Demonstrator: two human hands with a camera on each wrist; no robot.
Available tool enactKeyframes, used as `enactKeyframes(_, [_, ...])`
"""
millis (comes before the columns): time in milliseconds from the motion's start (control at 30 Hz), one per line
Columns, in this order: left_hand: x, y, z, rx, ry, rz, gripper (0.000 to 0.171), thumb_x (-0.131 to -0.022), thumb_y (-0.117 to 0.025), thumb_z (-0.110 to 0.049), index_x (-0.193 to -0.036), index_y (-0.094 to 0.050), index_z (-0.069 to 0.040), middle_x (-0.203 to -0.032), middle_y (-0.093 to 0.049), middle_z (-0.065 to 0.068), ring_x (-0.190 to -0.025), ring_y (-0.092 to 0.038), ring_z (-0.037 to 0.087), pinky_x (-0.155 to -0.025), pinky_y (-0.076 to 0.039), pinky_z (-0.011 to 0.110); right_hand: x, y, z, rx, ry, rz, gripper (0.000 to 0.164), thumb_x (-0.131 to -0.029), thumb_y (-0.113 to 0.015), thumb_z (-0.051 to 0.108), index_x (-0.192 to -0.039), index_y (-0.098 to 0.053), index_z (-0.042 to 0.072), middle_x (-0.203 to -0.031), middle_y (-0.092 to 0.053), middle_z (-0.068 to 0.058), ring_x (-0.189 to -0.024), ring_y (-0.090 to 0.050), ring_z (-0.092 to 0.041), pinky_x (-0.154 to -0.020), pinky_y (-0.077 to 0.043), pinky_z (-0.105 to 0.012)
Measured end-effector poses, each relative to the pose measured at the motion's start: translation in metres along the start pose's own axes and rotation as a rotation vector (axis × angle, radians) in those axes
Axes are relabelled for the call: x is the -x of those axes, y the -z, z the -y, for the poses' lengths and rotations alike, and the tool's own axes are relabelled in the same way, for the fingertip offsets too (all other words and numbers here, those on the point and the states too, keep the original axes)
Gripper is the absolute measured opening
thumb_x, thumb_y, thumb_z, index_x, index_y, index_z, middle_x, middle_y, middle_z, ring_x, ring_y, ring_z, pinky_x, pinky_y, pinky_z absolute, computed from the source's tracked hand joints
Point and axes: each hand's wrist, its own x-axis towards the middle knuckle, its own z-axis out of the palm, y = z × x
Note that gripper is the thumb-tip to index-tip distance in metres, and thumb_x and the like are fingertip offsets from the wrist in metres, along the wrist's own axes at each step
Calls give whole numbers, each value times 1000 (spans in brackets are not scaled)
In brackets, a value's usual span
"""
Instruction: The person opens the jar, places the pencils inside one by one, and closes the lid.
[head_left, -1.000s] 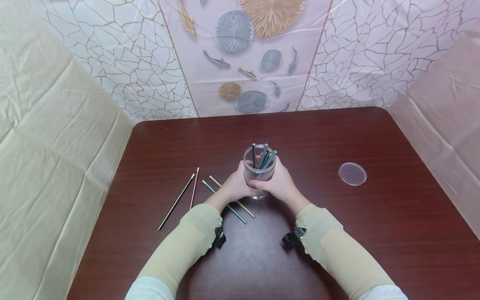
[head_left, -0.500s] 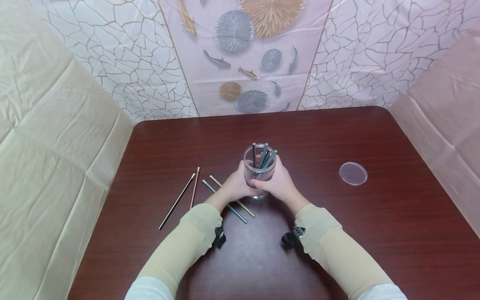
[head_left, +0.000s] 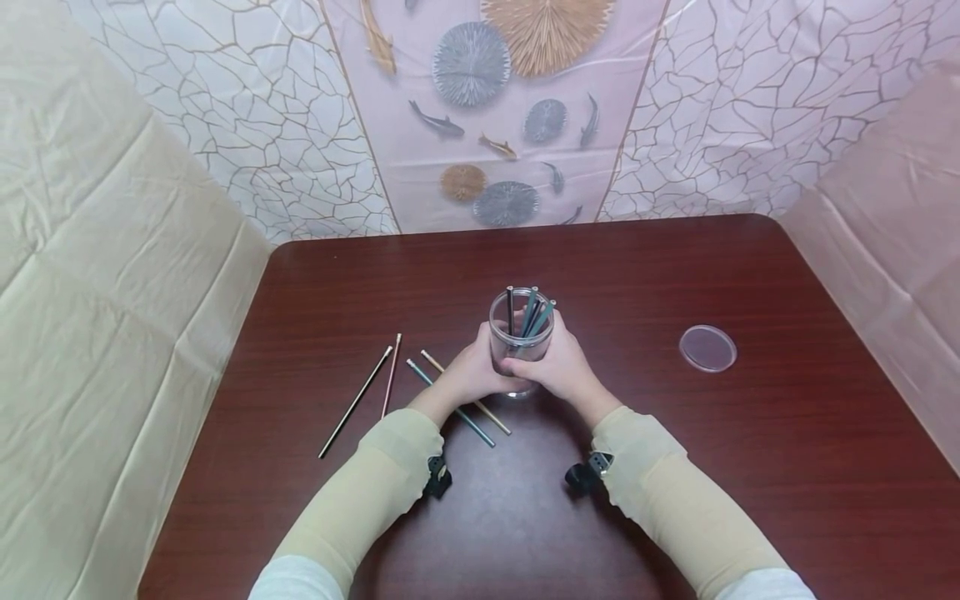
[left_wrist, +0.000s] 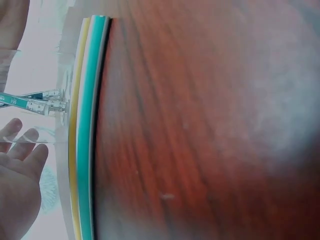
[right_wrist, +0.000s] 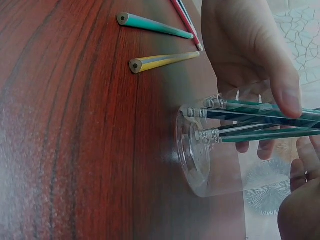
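Note:
A clear jar is upright over the middle of the table, with several dark and teal pencils leaning inside. In the right wrist view, the metal eraser ends of these pencils point down toward the jar's base. My left hand grips the jar from the left, and my right hand holds it from the right, its thumb across the near side. Beneath and beside my left wrist lie a teal pencil and a yellow pencil. The far fingers are partly hidden behind the jar.
Further left on the dark wooden table lie a black pencil and a reddish pencil. A clear round lid is on the right. Fabric sheets enclose the left, back and right sides.

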Motion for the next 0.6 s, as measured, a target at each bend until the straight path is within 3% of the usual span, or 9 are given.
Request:
enactKeyframes(333, [7, 7, 0, 40, -6, -29, 100, -60, -87, -41, -137, -27, -13, -128, -53, 7, -116, -51, 19, -97, -39, 35, 1, 1, 0, 9, 5, -4, 82, -67, -85, 23, -130, -36, 6, -124, -57, -12, -113, -53, -21, -97, -37, -43])
enactKeyframes(600, [12, 17, 8, 83, -49, -88, 96, -63, -87, -31, -136, -29, -9, -133, -50, 8, -122, -49, 23, -101, -36, 34, 0, -2, 2, 2, -12, 4, 82, -66, -85, 12, -131, -34, 1, -127, -55, -16, -114, -53, -28, -98, -36, -44])
